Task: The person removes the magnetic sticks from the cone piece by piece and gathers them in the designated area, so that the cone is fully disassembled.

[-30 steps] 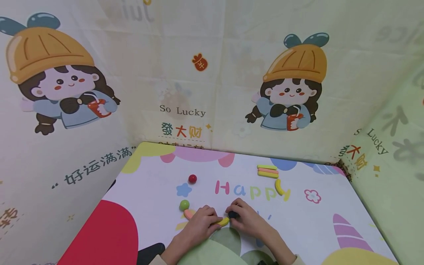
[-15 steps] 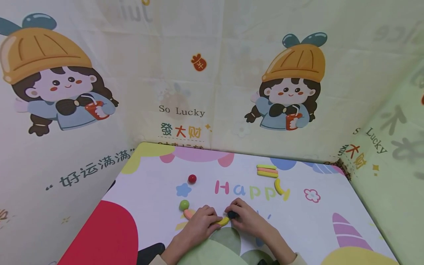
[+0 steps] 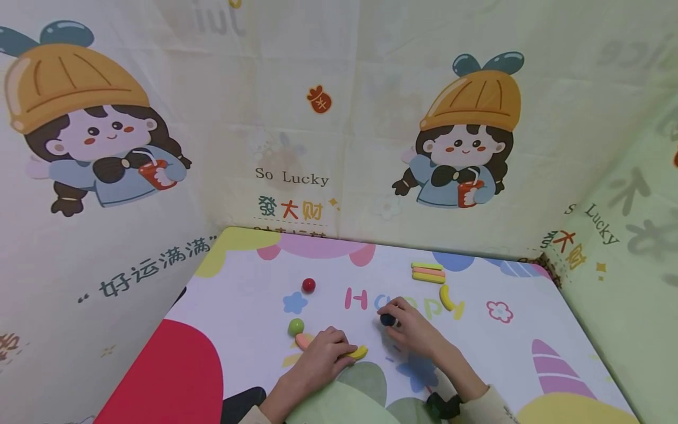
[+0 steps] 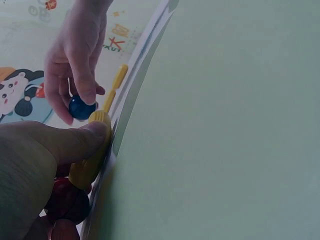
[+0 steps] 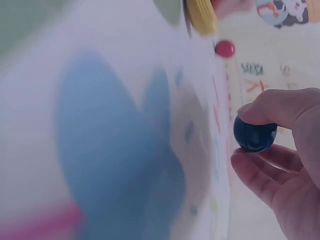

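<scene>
My right hand (image 3: 415,333) pinches a dark blue ball (image 5: 255,134) between thumb and fingertips, raised above the table. My left hand (image 3: 323,356) grips a yellow curved, banana-like piece (image 3: 360,353), the thumb along it in the left wrist view. A dark red ball (image 4: 67,200) shows beneath that hand in the same view, and I cannot tell whether the fingers hold it. Out past the left hand's far side, a pink piece (image 3: 303,341) pokes out, its other end hidden. Just beyond it lies a green ball (image 3: 296,327).
Farther back on the printed tabletop (image 3: 243,353) lies a red ball (image 3: 309,285). Yellow, pink and green sticks (image 3: 428,273) lie side by side at the back right, with another yellow curved piece (image 3: 446,298) near them. Patterned cloth walls (image 3: 344,147) surround the table.
My right hand has moved up and slightly right, carrying the dark blue ball away from the yellow curved piece's end. The left hand stays nearly in place.
</scene>
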The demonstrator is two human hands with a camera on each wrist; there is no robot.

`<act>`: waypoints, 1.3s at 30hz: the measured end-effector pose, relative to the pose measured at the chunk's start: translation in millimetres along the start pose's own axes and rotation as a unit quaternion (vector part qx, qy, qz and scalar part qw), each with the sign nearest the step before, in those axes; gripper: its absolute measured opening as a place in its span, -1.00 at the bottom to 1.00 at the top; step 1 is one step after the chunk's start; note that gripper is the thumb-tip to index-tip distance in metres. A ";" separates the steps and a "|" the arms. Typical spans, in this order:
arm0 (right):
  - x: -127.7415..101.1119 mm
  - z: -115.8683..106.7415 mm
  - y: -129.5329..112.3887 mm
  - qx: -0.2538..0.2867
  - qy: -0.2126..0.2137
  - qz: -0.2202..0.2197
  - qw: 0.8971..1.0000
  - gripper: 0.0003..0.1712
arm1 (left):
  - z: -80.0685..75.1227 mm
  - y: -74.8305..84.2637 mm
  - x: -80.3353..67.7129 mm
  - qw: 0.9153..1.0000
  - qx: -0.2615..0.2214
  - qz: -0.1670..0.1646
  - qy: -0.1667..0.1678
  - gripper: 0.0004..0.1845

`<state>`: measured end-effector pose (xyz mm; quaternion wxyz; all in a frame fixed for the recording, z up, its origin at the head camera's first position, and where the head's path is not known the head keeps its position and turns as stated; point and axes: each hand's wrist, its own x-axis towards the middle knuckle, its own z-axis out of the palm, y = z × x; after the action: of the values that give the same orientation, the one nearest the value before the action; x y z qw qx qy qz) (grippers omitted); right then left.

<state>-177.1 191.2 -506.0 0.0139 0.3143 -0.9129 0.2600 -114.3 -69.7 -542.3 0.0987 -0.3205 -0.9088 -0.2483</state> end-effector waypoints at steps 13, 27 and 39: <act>5.3 -31.3 44.7 -0.018 0.069 0.051 0.996 -0.56 | -0.9 -0.1 -1.4 1.000 -0.012 -0.003 -0.002 -0.76; 8.9 -65.1 84.8 -0.040 0.108 0.130 0.985 -0.49 | 0.7 -2.4 -1.8 1.000 -0.016 -0.011 -0.007 -0.75; 4.3 -79.7 120.0 -0.033 0.121 0.186 0.975 -0.46 | 0.7 -3.6 -1.8 1.000 -0.007 -0.004 -0.001 -0.77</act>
<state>-261.2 307.4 -492.2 0.0857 0.1044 -0.9550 0.2641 -115.2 -72.7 -544.9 0.0948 -0.3180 -0.9084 -0.2545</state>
